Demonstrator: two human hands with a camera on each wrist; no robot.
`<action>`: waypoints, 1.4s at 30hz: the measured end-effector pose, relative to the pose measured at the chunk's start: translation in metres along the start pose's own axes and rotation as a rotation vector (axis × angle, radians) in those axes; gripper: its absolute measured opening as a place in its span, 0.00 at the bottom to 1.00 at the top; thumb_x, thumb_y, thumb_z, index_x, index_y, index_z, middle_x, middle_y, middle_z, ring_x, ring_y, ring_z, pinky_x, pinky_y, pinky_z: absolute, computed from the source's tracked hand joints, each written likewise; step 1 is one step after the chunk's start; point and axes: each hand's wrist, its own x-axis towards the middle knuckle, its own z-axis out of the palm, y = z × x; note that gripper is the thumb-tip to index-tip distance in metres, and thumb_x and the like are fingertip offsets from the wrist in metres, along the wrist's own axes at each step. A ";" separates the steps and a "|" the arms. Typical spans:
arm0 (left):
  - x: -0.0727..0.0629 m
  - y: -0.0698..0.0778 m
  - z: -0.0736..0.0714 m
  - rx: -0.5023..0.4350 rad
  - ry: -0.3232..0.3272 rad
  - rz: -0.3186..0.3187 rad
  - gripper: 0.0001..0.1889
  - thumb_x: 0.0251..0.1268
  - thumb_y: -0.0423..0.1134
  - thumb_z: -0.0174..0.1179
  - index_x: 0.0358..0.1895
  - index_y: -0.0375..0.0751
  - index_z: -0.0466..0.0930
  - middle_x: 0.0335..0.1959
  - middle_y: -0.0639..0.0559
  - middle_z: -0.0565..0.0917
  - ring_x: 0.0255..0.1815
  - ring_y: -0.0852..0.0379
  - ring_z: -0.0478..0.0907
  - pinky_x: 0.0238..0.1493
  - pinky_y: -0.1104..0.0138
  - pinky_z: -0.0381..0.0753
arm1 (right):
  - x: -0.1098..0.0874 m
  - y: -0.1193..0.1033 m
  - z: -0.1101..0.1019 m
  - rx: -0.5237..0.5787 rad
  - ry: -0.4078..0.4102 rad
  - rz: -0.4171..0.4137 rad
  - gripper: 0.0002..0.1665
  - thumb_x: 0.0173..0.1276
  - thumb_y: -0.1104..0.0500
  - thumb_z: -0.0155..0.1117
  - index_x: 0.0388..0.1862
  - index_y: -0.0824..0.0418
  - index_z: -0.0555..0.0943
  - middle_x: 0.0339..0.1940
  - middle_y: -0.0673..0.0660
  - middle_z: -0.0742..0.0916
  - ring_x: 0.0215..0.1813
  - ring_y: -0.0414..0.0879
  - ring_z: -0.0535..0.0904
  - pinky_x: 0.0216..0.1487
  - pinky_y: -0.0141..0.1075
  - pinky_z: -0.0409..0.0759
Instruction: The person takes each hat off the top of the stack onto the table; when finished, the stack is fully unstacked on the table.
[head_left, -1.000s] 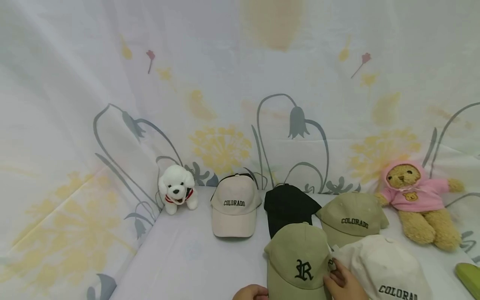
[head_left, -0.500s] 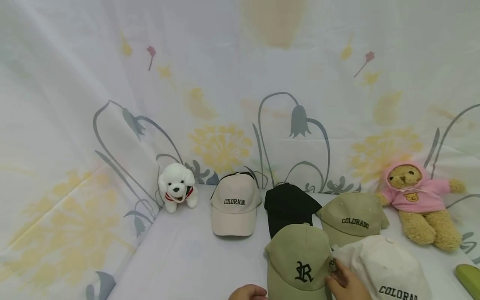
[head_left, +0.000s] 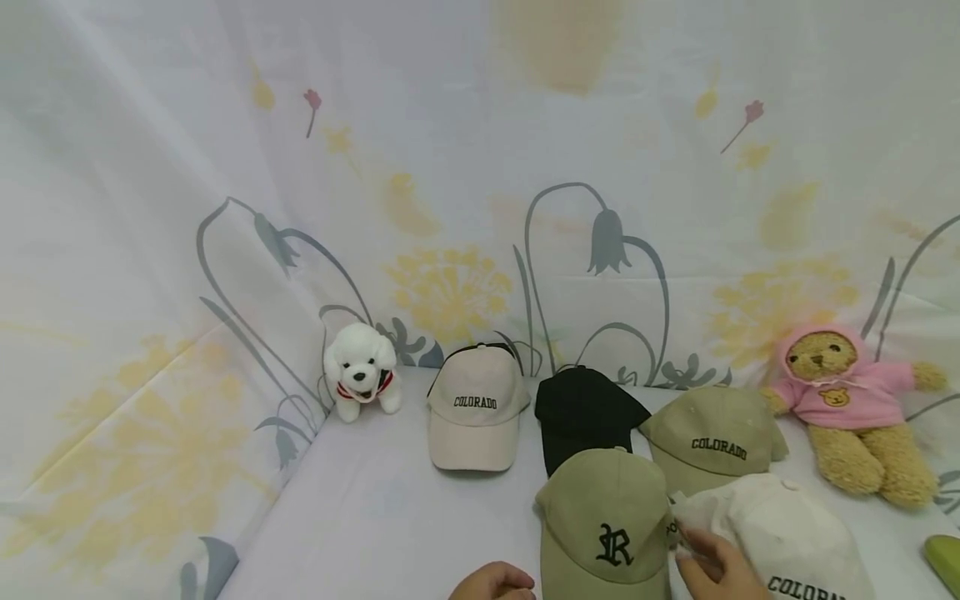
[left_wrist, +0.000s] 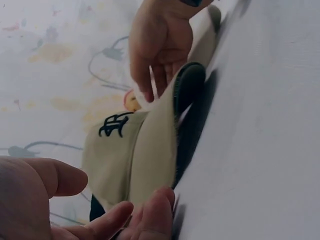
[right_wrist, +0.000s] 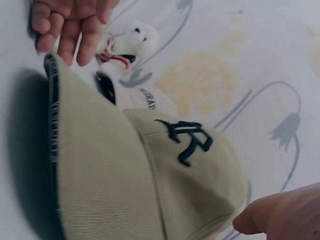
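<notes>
A khaki-green baseball cap (head_left: 606, 517) with a dark letter R sits at the front of the bed-like white surface, brim toward me. My left hand (head_left: 495, 581) is just off its left side, fingers loosely bent, with a gap between thumb and fingers in the left wrist view. On the other side my right hand (head_left: 720, 568) hovers between this cap and a white COLORADO cap (head_left: 795, 533). Its thumb (right_wrist: 252, 217) shows right at the crown's edge in the right wrist view. Neither hand grips anything.
Behind stand a black cap (head_left: 588, 417), a tan COLORADO cap (head_left: 716, 433) and a pale beige COLORADO cap (head_left: 476, 408). A white plush dog (head_left: 362, 371) is at the back left, a teddy bear (head_left: 847, 408) in pink at the right. Something green (head_left: 943, 560) lies at the right edge.
Both hands have let go of the R cap and drawn apart from it, the left hand leftward and the right hand rightward. The view has shifted slightly; the caps and toys stay put.
</notes>
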 end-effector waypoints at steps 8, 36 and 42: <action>-0.010 0.016 -0.026 0.032 0.145 -0.071 0.11 0.75 0.39 0.56 0.48 0.35 0.83 0.40 0.50 0.87 0.38 0.56 0.85 0.41 0.59 0.87 | -0.017 -0.049 -0.019 -0.079 0.120 -0.041 0.38 0.82 0.41 0.54 0.74 0.69 0.69 0.68 0.73 0.79 0.65 0.66 0.80 0.55 0.50 0.86; 0.024 0.032 -0.114 -0.185 0.382 -0.077 0.28 0.82 0.40 0.51 0.73 0.22 0.61 0.66 0.26 0.72 0.53 0.51 0.85 0.53 0.60 0.88 | 0.077 -0.210 0.037 -0.079 -0.046 -0.372 0.21 0.80 0.56 0.53 0.67 0.60 0.76 0.60 0.61 0.84 0.53 0.53 0.85 0.57 0.50 0.84; 0.038 0.032 -0.118 -0.299 0.403 -0.042 0.29 0.83 0.38 0.49 0.75 0.20 0.57 0.69 0.24 0.69 0.55 0.47 0.85 0.55 0.60 0.88 | 0.112 -0.221 0.065 -0.151 0.003 -0.353 0.22 0.79 0.56 0.52 0.68 0.60 0.76 0.62 0.62 0.83 0.59 0.57 0.80 0.56 0.50 0.81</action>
